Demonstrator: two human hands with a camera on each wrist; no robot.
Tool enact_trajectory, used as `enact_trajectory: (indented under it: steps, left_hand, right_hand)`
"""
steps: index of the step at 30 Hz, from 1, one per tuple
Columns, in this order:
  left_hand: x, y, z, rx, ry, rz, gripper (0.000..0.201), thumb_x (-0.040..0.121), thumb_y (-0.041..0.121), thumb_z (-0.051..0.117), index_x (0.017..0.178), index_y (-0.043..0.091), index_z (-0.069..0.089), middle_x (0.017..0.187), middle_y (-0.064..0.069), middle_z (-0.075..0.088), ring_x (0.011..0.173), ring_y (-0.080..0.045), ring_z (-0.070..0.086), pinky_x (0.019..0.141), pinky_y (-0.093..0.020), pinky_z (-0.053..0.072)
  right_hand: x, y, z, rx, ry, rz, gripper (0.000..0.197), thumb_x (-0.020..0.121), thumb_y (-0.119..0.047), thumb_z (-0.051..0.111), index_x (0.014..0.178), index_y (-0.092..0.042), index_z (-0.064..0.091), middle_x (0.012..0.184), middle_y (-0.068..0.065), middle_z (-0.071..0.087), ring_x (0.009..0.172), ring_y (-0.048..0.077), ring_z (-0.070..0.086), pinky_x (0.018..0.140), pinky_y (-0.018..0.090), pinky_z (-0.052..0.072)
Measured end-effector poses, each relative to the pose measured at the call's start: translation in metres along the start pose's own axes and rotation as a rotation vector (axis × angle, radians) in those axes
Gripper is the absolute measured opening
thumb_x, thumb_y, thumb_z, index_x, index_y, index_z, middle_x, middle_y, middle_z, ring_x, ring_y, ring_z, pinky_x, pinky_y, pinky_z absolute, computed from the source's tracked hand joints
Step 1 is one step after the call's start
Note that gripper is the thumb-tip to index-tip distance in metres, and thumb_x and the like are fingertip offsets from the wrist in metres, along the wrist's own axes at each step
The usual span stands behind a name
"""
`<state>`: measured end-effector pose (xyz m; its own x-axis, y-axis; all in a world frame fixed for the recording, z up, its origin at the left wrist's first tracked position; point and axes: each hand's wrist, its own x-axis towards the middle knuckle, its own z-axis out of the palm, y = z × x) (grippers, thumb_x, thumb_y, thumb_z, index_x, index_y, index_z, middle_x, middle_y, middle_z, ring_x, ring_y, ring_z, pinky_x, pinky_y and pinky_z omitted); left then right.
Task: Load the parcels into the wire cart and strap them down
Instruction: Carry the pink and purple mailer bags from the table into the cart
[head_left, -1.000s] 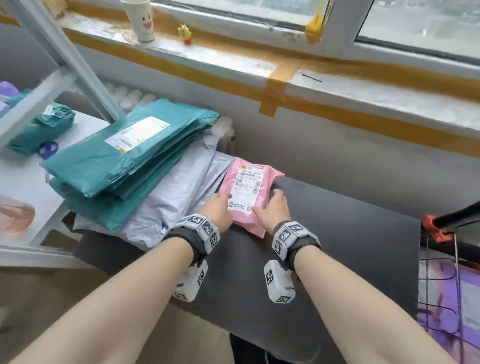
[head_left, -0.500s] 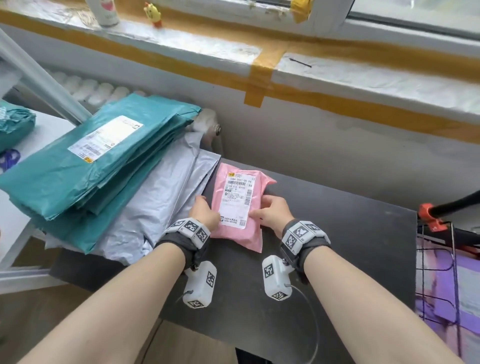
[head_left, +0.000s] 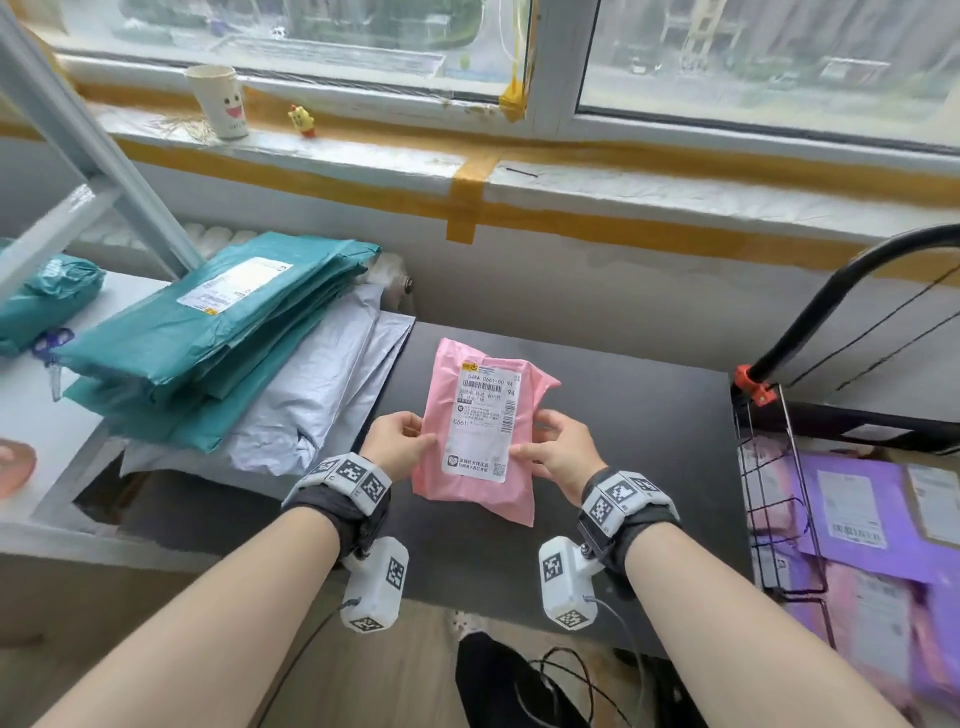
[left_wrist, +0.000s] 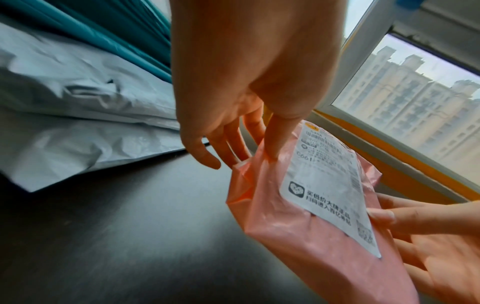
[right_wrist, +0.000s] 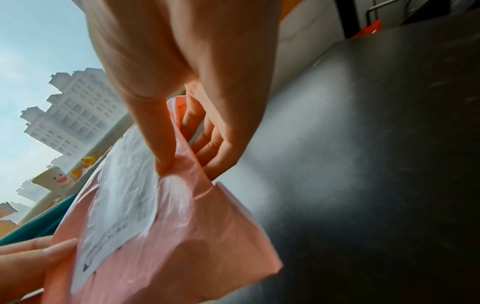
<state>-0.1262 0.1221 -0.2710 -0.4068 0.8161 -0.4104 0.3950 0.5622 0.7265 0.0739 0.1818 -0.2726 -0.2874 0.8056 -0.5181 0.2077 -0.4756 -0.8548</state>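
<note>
- You hold the pink parcel (head_left: 483, 431) between both hands, lifted clear of the dark worktop (head_left: 649, 447), with its white label facing up toward you.
- Your left hand (head_left: 400, 441) pinches the parcel's left edge: the thumb lies on top and the fingers (left_wrist: 228, 144) are tucked beneath.
- Your right hand (head_left: 558, 449) pinches the right edge the same way, thumb pressing the label's margin and fingers (right_wrist: 207, 148) curled under the plastic.
- The parcel's long axis runs away from you, from your wrists toward the window, so each hand grips one of the long sides.
- The wire cart (head_left: 779, 493) stands off the right end of the worktop, well apart from the parcel; purple and pink parcels (head_left: 857, 499) already lie inside it.
- Your right hand is the nearer one to the cart, so the carry probably goes rightward across the worktop, with the right hand leading.
- The teal parcels (head_left: 208, 332) and the grey parcels (head_left: 322, 389) remain stacked at the left end, on the far side from the cart.
</note>
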Motion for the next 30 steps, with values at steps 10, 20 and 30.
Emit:
enact_trajectory:
  steps: [10,20,30]
  left_hand:
    - [-0.158,-0.006,0.037,-0.044,-0.109,0.083,0.024,0.082,0.002,0.060,0.106,0.001,0.061,0.096,-0.007,0.062,0.088,-0.018,0.058,0.070,-0.025,0.047]
    - [-0.268,0.031,0.133,-0.053,-0.416,0.145,0.049,0.079,-0.007,0.064,0.123,0.009,0.051,0.108,-0.016,0.067,0.092,-0.030,0.068,0.070,-0.043,0.059]
    - [-0.331,0.122,0.288,-0.062,-0.426,0.201,0.047,0.082,-0.001,0.064,0.125,0.014,0.052,0.107,-0.011,0.066,0.096,-0.025,0.066,0.082,-0.042,0.057]
  right_hand:
    - [-0.174,0.074,-0.040,0.091,0.130,-0.086,0.061,0.072,0.017,0.067,0.122,-0.012,0.048,0.095,0.004,0.062,0.095,0.025,0.064,0.083,0.044,0.055]
    - [-0.303,0.140,-0.143,0.109,0.319,-0.072,0.068,0.073,0.019,0.062,0.134,-0.005,0.043,0.097,0.011,0.064,0.098,0.030,0.065,0.085,0.049,0.055]
    - [-0.360,0.170,-0.320,0.025,0.321,-0.128,0.084,0.073,0.020,0.061,0.143,-0.014,0.031,0.102,0.008,0.061,0.079,0.010,0.062,0.055,0.019,0.052]
